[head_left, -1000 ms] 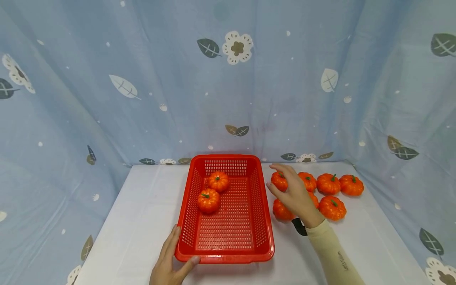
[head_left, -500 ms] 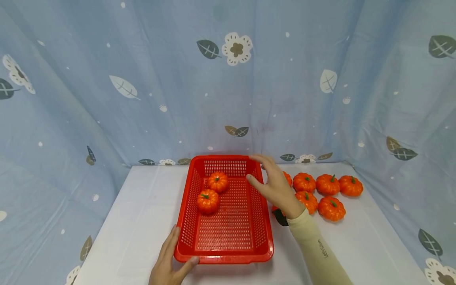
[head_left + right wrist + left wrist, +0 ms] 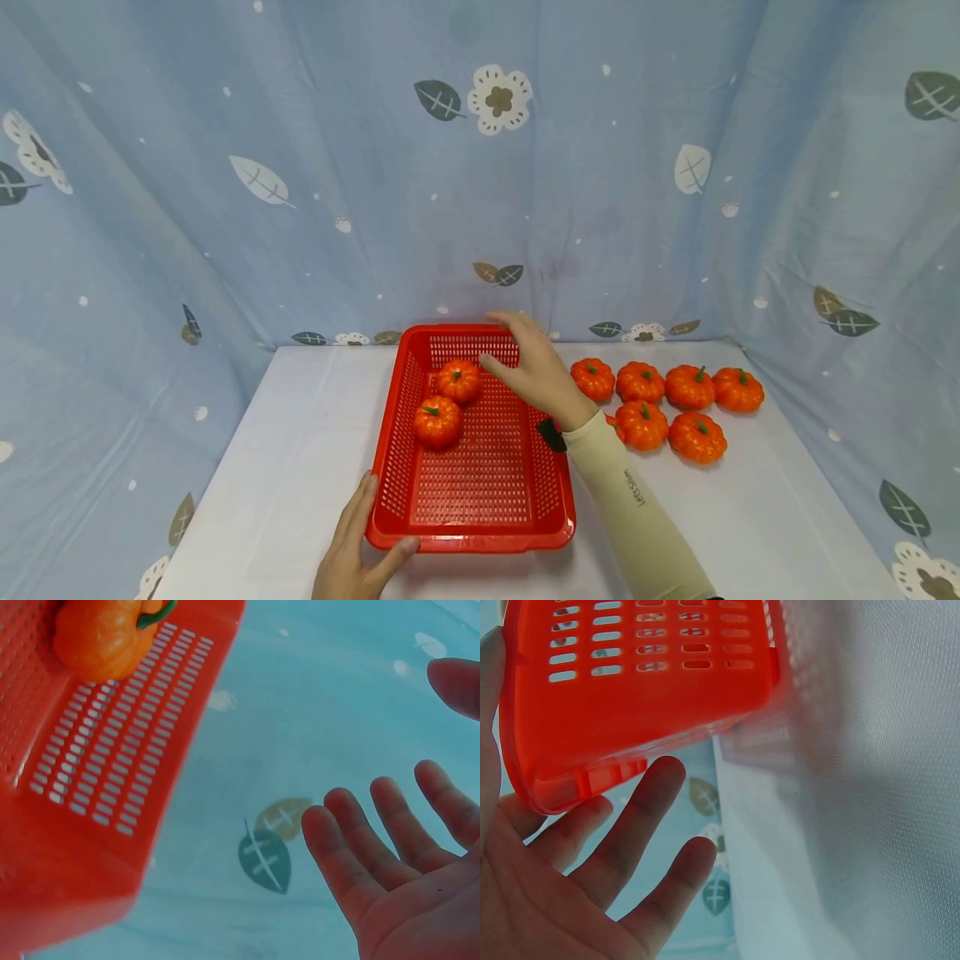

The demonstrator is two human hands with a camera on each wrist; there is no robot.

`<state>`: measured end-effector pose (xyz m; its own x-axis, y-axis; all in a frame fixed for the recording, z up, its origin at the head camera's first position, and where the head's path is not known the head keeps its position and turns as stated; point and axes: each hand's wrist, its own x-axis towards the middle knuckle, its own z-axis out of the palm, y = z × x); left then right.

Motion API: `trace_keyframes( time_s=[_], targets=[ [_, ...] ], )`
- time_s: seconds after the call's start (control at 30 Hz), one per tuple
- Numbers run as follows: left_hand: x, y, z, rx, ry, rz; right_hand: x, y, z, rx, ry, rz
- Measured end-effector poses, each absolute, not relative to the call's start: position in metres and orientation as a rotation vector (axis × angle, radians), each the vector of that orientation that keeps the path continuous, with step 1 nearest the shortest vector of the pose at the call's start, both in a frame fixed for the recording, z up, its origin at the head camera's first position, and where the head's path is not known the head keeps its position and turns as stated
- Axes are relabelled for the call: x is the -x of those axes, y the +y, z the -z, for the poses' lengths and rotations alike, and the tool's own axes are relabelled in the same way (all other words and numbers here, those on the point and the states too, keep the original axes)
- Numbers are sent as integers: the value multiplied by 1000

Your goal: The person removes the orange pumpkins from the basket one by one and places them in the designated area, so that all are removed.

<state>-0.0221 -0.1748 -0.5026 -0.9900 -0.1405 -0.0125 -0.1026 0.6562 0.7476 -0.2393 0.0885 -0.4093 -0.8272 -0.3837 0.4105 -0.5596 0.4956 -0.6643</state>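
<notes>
Two orange toy pumpkins, a nearer one (image 3: 438, 422) and a farther one (image 3: 458, 382), sit in the left part of a red perforated plastic basket (image 3: 471, 543). At the basket's near left corner is my left hand (image 3: 356, 546), thumb at the front rim and fingers along the left side. The left wrist view shows these fingers (image 3: 630, 832) spread and fairly straight beside the corner. Over the basket's far right part hovers my right hand (image 3: 534, 371), holding nothing. Its fingers and thumb are apart in the right wrist view, with a pumpkin (image 3: 105, 637) beyond in the basket.
To the basket's right, several more toy pumpkins (image 3: 641, 382) stand in two rows on the white tabletop (image 3: 300, 442). My right forearm partly hides one in the nearer row. A blue patterned curtain (image 3: 360, 167) hangs behind and at both sides.
My right hand has moved left, from above the pumpkins on the table to above the basket, with nothing in it. The left hand and the pumpkins stay where they were.
</notes>
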Motion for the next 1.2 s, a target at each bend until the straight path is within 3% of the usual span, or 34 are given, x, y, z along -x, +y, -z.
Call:
trace_keyframes(
  time_s=[1.2],
  targets=[
    [23,-175,504,-173,-2806,1192,273,41,465,-871,-2880,-1221]
  ],
)
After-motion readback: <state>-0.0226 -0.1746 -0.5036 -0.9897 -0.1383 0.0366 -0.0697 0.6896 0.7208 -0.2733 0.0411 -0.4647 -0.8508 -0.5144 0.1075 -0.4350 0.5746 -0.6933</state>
